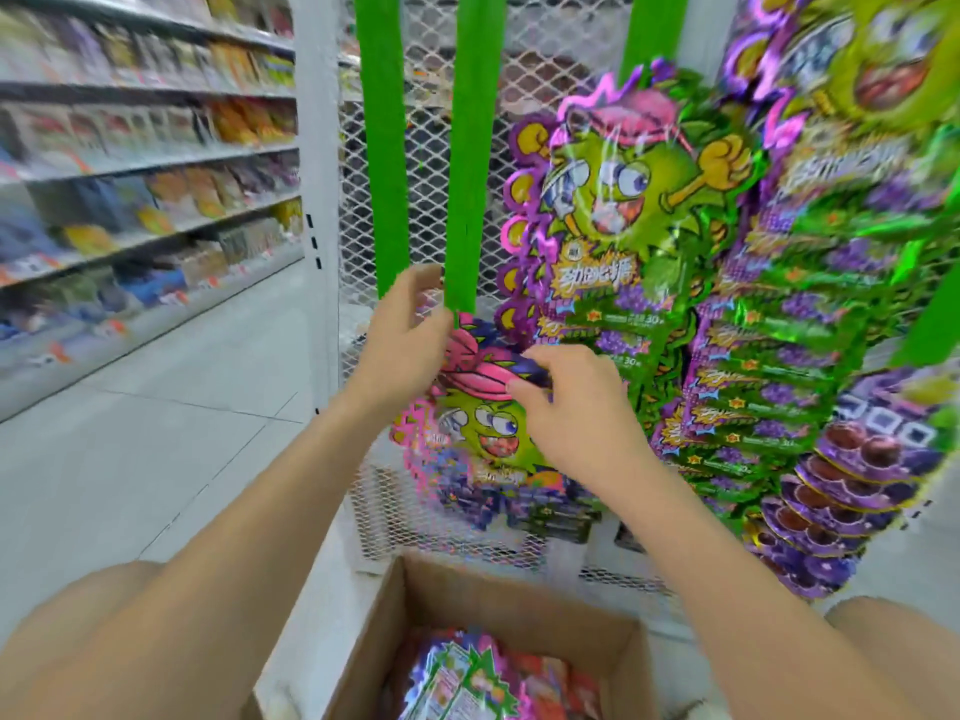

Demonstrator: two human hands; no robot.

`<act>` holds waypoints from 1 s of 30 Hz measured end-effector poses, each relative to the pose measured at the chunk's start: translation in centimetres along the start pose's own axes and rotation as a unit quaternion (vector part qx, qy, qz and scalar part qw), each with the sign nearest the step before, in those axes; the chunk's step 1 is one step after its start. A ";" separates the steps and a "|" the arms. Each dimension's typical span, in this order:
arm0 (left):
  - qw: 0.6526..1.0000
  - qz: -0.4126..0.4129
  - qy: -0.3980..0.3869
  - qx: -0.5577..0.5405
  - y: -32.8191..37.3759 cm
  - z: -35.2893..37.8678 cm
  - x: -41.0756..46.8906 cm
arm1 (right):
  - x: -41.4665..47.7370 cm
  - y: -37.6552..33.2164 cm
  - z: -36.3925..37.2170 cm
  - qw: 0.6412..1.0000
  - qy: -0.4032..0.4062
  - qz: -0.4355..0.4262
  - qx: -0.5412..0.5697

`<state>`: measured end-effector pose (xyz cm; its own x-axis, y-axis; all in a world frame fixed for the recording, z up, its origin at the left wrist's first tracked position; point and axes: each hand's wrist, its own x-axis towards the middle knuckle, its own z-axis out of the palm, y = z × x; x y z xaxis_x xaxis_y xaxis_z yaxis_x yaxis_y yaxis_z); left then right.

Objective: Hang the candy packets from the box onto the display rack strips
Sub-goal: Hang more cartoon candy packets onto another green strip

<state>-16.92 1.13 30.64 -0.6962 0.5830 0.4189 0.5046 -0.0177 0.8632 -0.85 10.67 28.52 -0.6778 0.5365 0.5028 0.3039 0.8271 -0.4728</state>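
My left hand [410, 324] pinches the lower end of a green display strip [467, 163] that hangs in front of the white mesh rack. My right hand [566, 402] grips the top of a candy packet [483, 428], purple and pink with a green cartoon face, held just below that strip end. Several more packets of the same kind [639, 226] hang in a column on the strip to the right. An open cardboard box [415, 595] stands below with more packets [467, 683] inside.
Another bare green strip [382, 137] hangs to the left. More hanging packets [841, 356] fill the right side. The white mesh rack [519, 44] stands behind. Blurred store shelves [145, 174] line the left, with a tiled aisle floor [156, 407] between.
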 end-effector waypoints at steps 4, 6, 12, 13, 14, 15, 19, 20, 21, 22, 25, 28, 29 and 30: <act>0.999 -0.042 0.013 0.003 1.4 0.2 3.0 | 3.7 -2.0 -1.5 0.997 0.053 0.007 -0.047; 0.996 -0.084 0.014 -0.031 1.5 0.4 3.8 | 5.5 -2.4 -1.4 0.997 0.070 0.002 -0.043; 0.983 -0.163 0.024 -0.079 1.8 -0.3 4.8 | 8.7 -4.0 -1.0 0.997 0.058 0.014 -0.051; 0.983 -0.169 0.010 -0.070 1.6 -0.6 4.7 | 9.1 -4.1 -0.9 0.997 0.058 0.016 -0.048; 0.983 -0.173 -0.005 -0.063 1.4 -0.9 4.6 | 9.5 -4.1 -0.6 0.997 0.056 0.019 -0.045; 0.983 -0.174 -0.018 -0.060 1.4 -1.1 4.5 | 9.9 -4.1 -0.4 0.997 0.055 0.021 -0.040; 0.983 -0.160 -0.044 -0.076 0.5 -1.3 4.3 | 10.2 -4.1 0.3 0.998 0.049 0.028 -0.026; 0.982 -0.159 -0.049 -0.088 0.3 -1.3 4.2 | 10.1 -4.1 0.4 0.998 0.048 0.031 -0.020; 0.981 -0.162 -0.051 -0.094 0.2 -1.5 4.2 | 9.9 -4.2 0.4 0.998 0.045 0.034 -0.015; 0.981 -0.162 -0.054 -0.093 0.2 -1.5 4.1 | 9.7 -4.2 0.4 0.998 0.040 0.038 -0.011; 0.988 -0.134 -0.071 -0.037 0.4 -1.7 3.5 | 8.6 -3.9 0.7 0.998 0.014 0.050 -0.020; 0.996 -0.051 -0.066 0.026 0.0 -1.9 2.8 | 7.5 -3.3 1.3 0.998 -0.018 0.060 -0.030; 0.997 -0.019 -0.063 0.050 -0.4 -1.9 2.6 | 7.2 -3.2 1.4 0.997 -0.021 0.056 -0.037; 0.996 0.011 -0.049 0.074 -1.0 -1.9 2.6 | 6.9 -3.1 1.5 0.997 -0.014 0.049 -0.054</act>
<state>-20.18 1.09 31.39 -0.6341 0.6610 0.4014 0.5937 0.0836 0.8003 -7.50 11.52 32.38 -0.6600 0.6112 0.4368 0.4380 0.7855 -0.4372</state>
